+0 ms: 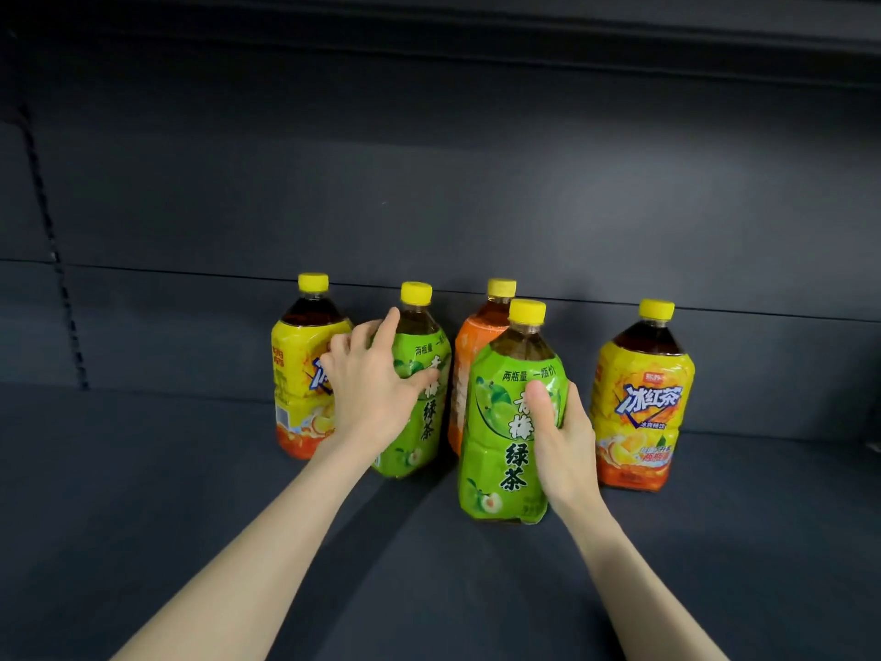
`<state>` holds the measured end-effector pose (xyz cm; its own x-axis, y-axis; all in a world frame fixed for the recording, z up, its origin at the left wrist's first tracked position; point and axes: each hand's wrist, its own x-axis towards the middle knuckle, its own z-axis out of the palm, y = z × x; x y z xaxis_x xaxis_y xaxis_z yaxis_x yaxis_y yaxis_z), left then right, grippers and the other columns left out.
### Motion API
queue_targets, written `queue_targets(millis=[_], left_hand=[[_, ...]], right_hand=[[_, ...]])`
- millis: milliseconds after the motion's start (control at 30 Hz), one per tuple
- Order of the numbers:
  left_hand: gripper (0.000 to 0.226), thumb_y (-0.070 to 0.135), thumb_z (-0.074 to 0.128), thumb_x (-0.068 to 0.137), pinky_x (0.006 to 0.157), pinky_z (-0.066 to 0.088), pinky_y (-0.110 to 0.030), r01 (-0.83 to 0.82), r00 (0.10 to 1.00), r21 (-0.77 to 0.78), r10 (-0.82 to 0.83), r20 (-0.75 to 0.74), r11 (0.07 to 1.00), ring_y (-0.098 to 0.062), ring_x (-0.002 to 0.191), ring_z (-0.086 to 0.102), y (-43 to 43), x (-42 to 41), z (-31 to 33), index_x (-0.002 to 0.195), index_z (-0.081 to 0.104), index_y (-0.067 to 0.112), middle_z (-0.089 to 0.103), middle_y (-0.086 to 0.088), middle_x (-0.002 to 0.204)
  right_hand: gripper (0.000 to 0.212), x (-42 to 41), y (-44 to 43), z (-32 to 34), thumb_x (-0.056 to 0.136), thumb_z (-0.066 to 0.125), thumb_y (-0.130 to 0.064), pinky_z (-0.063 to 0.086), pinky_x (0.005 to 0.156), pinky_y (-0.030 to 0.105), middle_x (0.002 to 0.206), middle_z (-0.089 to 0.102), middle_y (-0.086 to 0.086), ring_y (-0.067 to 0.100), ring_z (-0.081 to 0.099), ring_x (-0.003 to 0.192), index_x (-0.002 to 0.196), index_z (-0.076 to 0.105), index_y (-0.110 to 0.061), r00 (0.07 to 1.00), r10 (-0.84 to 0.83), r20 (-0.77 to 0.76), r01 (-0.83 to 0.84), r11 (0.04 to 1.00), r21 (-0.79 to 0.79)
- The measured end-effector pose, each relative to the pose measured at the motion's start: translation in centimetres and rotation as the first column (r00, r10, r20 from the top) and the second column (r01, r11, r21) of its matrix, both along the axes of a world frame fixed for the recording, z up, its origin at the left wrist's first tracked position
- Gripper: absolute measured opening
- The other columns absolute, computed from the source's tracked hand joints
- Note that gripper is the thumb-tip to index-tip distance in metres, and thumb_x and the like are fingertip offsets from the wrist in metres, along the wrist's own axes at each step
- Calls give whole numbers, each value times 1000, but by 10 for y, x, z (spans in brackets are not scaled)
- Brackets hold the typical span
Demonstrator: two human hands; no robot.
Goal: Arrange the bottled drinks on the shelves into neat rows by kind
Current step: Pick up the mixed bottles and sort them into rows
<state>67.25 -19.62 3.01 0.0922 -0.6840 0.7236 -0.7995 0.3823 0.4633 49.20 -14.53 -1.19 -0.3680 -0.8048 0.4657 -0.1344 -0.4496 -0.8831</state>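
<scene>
Bottles of green tea stood on the shelf (190, 469), front bottle (500, 450) gripped by the right hand (562, 431), thumb across its label, rear bottle (424, 412) near the back edge clasped by the left hand (367, 384), fingers (388, 323) spread; aligning both upright, labels forward, seemed best.

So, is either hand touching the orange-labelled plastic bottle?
No: the left hand grips the rear green-labelled bottle, the right hand the front green-labelled bottle.
</scene>
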Motion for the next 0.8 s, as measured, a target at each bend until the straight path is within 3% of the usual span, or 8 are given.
queue_targets(millis=[167, 300, 400, 467, 533, 600, 733, 800], left_hand=[[84, 38, 83, 65, 103, 32, -32, 284, 936, -24, -283, -212, 958, -14, 123, 37, 46, 18, -3, 139, 43, 29, 52, 7, 127], [98, 31, 87, 57, 99, 41, -23, 557, 711, -16, -487, -508, 830, 5, 120, 48, 71, 20, -10, 140, 35, 41, 52, 18, 129], [103, 37, 79, 57, 84, 45, -16, 642, 557, 45, -426, -713, 766, 8, 106, 53, 77, 7, -17, 145, 25, 36, 52, 19, 123], [86, 46, 73, 59, 71, 47, -13, 648, 548, 103, -367, -752, 755, 1, 100, 58, 77, -2, -22, 136, 37, 30, 58, 17, 113], [73, 54, 71, 56, 77, 49, -24, 615, 569, 126, -328, -754, 778, -10, 102, 62, 77, -6, -26, 120, 45, 32, 63, 12, 108], [71, 55, 73, 56, 85, 51, -34, 597, 564, 105, -323, -760, 796, -14, 102, 63, 78, -9, -28, 117, 47, 30, 65, 8, 107], [58, 56, 75, 62, 85, 51, -34, 565, 579, 55, -349, -737, 823, -11, 97, 64, 89, -15, -30, 110, 50, 33, 66, 8, 105], [45, 56, 69, 62, 78, 49, -28, 573, 564, 17, -380, -733, 819, -3, 91, 64, 100, -21, -29, 100, 52, 37, 67, 12, 100]], right_hand=[[52, -4, 10, 2, 75, 60, -53, 55, 85, 34, 103, 74, 2, 17, 70, 97, 112, 64, -17, 986, 119, 116, -122, 992, 19], [65, -7, 16, 7, 71, 67, -52, 55, 84, 35, 108, 73, 7, 21, 70, 99, 121, 61, -10, 947, 235, 220, -259, 962, 84], [67, -7, 21, 10, 74, 68, -54, 53, 90, 39, 111, 72, 5, 20, 69, 102, 126, 59, -14, 932, 259, 253, -300, 943, 141], [76, -5, 24, 11, 67, 69, -62, 49, 97, 45, 114, 71, 4, 21, 68, 106, 128, 57, -17, 938, 248, 242, -290, 944, 157], [90, -1, 29, 12, 59, 70, -72, 47, 101, 47, 118, 69, 2, 20, 66, 109, 131, 55, -20, 948, 199, 247, -241, 958, 155], [92, 2, 36, 12, 56, 68, -76, 47, 101, 46, 118, 69, -1, 17, 65, 109, 129, 56, -21, 962, 136, 237, -172, 976, 134], [122, 5, 60, 16, 42, 59, -92, 38, 109, 45, 138, 54, -2, 17, 51, 127, 140, 45, -21, 985, -21, 172, -5, 988, 153], [109, 0, 78, 19, 50, 59, -88, 38, 109, 41, 136, 56, -5, 16, 50, 126, 137, 50, -23, 990, -56, 128, 36, 988, 151]])
